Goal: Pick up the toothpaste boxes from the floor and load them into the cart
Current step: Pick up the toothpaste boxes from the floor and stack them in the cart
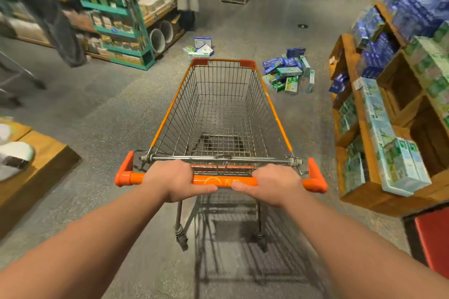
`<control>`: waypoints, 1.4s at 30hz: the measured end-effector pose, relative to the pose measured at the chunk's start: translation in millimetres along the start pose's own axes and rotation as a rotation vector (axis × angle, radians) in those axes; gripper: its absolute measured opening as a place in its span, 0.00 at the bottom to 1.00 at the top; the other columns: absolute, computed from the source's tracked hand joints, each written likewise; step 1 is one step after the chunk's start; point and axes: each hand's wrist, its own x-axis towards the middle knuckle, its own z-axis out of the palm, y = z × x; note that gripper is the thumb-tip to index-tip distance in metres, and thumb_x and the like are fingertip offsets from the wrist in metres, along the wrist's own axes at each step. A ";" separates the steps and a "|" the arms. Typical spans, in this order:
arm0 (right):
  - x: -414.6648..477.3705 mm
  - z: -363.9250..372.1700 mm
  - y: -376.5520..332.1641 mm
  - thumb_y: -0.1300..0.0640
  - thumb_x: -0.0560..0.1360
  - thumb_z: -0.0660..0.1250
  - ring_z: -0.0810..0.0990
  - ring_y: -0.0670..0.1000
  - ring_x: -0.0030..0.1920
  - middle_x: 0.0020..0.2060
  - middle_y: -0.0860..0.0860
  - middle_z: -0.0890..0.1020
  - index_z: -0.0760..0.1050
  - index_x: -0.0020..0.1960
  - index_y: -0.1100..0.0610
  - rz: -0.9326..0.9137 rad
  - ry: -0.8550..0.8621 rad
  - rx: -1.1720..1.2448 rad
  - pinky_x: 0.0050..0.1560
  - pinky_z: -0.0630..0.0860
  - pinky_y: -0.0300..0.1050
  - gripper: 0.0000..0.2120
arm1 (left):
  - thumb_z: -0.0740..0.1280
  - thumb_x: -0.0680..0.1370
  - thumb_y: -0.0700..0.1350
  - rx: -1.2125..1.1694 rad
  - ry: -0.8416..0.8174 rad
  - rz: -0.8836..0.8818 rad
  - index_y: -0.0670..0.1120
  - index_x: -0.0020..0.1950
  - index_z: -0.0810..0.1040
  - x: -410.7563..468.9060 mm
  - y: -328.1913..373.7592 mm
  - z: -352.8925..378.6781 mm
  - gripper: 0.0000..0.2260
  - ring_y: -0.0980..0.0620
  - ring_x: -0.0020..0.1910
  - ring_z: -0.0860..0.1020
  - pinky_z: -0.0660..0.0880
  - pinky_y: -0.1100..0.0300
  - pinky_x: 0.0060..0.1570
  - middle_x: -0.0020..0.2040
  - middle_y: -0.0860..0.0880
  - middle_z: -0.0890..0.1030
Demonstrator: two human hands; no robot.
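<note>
A wire shopping cart (274, 109) with orange trim stands in the aisle in front of me, its basket holding nothing. My left hand (176, 181) and my right hand (273, 183) both grip the orange cart handle (224, 181). Beyond the cart's front right corner, a pile of blue and green toothpaste boxes (289, 71) lies on the grey floor. A smaller pile of toothpaste boxes (200, 47) lies on the floor past the cart's front left corner.
A wooden shelf unit (364, 128) stocked with boxes lines the right side. A teal display rack (121, 31) stands at the left, with a person (48, 7) beside it. A low wooden platform (36, 160) sits near left. A red bin (432, 238) is at the near right.
</note>
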 end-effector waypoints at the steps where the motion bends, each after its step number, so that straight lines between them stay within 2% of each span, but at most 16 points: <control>1: 16.8 -5.3 -1.1 0.15 0.63 0.39 0.82 0.55 0.52 0.45 0.50 0.81 0.74 0.40 0.51 0.003 -0.005 0.001 0.50 0.76 0.52 0.44 | 0.43 0.62 0.87 -0.005 -0.009 0.002 0.47 0.35 0.78 12.1 -10.8 -4.4 0.46 0.49 0.37 0.78 0.73 0.53 0.40 0.35 0.52 0.77; 5: 81.4 -24.6 -1.8 0.14 0.63 0.39 0.81 0.55 0.47 0.38 0.48 0.75 0.72 0.38 0.50 0.023 0.052 0.010 0.44 0.73 0.50 0.44 | 0.44 0.63 0.87 -0.005 -0.018 -0.003 0.47 0.35 0.78 62.3 -54.7 -20.7 0.46 0.51 0.35 0.77 0.71 0.54 0.36 0.35 0.52 0.79; 10: 163.6 -57.2 7.4 0.15 0.65 0.39 0.77 0.54 0.39 0.35 0.46 0.75 0.74 0.38 0.51 0.010 0.058 0.000 0.39 0.72 0.49 0.43 | 0.44 0.63 0.87 0.013 -0.005 -0.005 0.48 0.36 0.78 136.4 -101.3 -43.6 0.45 0.48 0.39 0.79 0.73 0.52 0.40 0.37 0.52 0.79; 18: 314.3 -112.6 42.6 0.16 0.67 0.41 0.80 0.55 0.43 0.37 0.48 0.77 0.75 0.40 0.51 -0.002 0.048 0.012 0.42 0.73 0.50 0.42 | 0.47 0.65 0.86 0.049 -0.014 -0.003 0.49 0.34 0.73 281.8 -171.3 -98.9 0.40 0.48 0.38 0.76 0.73 0.53 0.41 0.34 0.54 0.74; 22: 394.9 -140.6 66.9 0.16 0.67 0.41 0.81 0.56 0.45 0.39 0.49 0.77 0.76 0.42 0.51 -0.011 0.028 0.025 0.44 0.74 0.51 0.43 | 0.47 0.64 0.86 0.040 -0.043 0.008 0.49 0.36 0.74 360.8 -204.3 -130.4 0.41 0.48 0.40 0.77 0.76 0.53 0.45 0.37 0.52 0.77; 28: 510.1 -176.9 105.7 0.16 0.66 0.39 0.81 0.56 0.45 0.39 0.49 0.78 0.74 0.39 0.51 0.000 0.022 0.061 0.48 0.78 0.51 0.43 | 0.46 0.65 0.86 0.079 -0.051 0.056 0.50 0.37 0.76 478.5 -251.4 -172.0 0.41 0.50 0.37 0.76 0.73 0.53 0.39 0.36 0.52 0.78; 33: 610.9 -211.5 138.2 0.17 0.67 0.40 0.78 0.52 0.39 0.36 0.48 0.77 0.74 0.37 0.52 0.042 0.027 0.055 0.41 0.73 0.49 0.43 | 0.41 0.62 0.88 0.048 0.006 0.116 0.48 0.39 0.80 590.2 -297.2 -198.5 0.48 0.52 0.35 0.78 0.78 0.54 0.39 0.36 0.51 0.80; 38: 709.5 -253.6 166.4 0.19 0.71 0.42 0.78 0.53 0.41 0.37 0.48 0.76 0.77 0.41 0.52 0.097 0.004 0.024 0.40 0.71 0.47 0.41 | 0.43 0.62 0.88 0.043 0.025 0.142 0.50 0.39 0.80 699.3 -339.1 -235.0 0.46 0.53 0.36 0.79 0.79 0.54 0.42 0.36 0.52 0.81; 42: 784.9 -278.6 189.7 0.17 0.69 0.40 0.78 0.53 0.40 0.36 0.48 0.76 0.75 0.39 0.52 0.138 0.016 0.026 0.40 0.72 0.48 0.43 | 0.44 0.62 0.87 0.064 0.028 0.161 0.50 0.39 0.80 779.6 -371.0 -265.6 0.45 0.52 0.36 0.78 0.76 0.55 0.40 0.37 0.52 0.80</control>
